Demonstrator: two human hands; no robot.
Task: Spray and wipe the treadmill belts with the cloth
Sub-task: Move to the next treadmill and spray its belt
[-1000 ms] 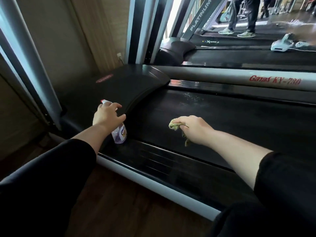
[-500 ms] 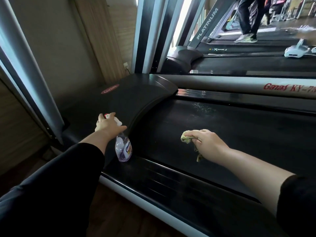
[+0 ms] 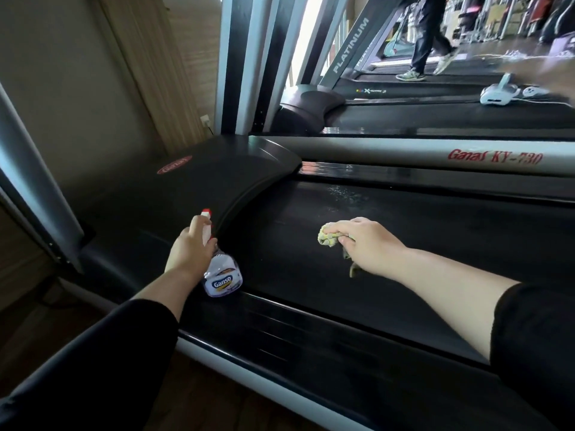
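Observation:
The black treadmill belt (image 3: 420, 244) runs across the middle of the view. My left hand (image 3: 189, 250) grips the neck of a clear spray bottle (image 3: 222, 276) with a red-tipped nozzle, standing at the belt's near left corner beside the curved motor cover (image 3: 202, 178). My right hand (image 3: 364, 241) holds a crumpled yellow-green cloth (image 3: 328, 235) pressed on the belt. A patch of spray droplets (image 3: 345, 195) lies on the belt just beyond the cloth.
The near side rail (image 3: 311, 337) and silver edge border the belt; the far rail (image 3: 466, 157) reads "Ganas KY-730". A second treadmill (image 3: 435, 116) behind carries a white handheld device (image 3: 497, 93). A person's legs (image 3: 426, 42) walk at the back. Grey uprights (image 3: 28, 169) stand left.
The view has tilted down a little and drawn closer. My right hand with the cloth has shifted slightly along the belt. My left hand stays on the bottle.

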